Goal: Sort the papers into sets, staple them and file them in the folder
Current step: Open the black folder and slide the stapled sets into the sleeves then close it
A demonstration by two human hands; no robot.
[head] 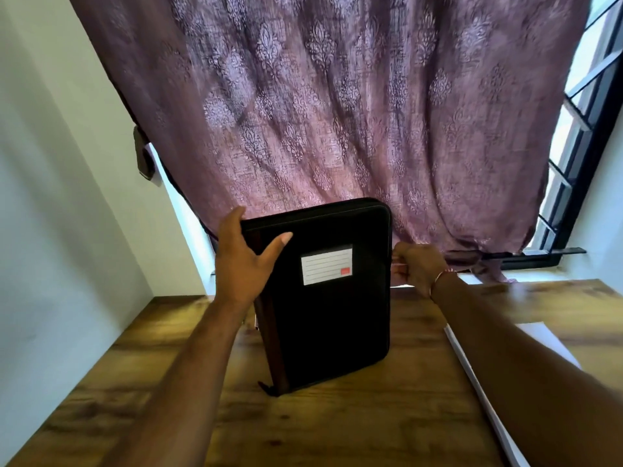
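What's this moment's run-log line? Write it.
folder upright on table | left grip holds its spine | right grip pinches its right edge | papers on table

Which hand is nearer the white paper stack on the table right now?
Right. The right hand is at the right edge of the folder, just beyond the paper stack; the left hand grips the folder's upper-left corner.

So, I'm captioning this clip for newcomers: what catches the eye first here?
The black zip-up fabric folder standing upright on the wooden table, steadied by the left hand at its spine while the right hand grips its right edge. Behind hangs a purple patterned curtain; white papers lie at the right.
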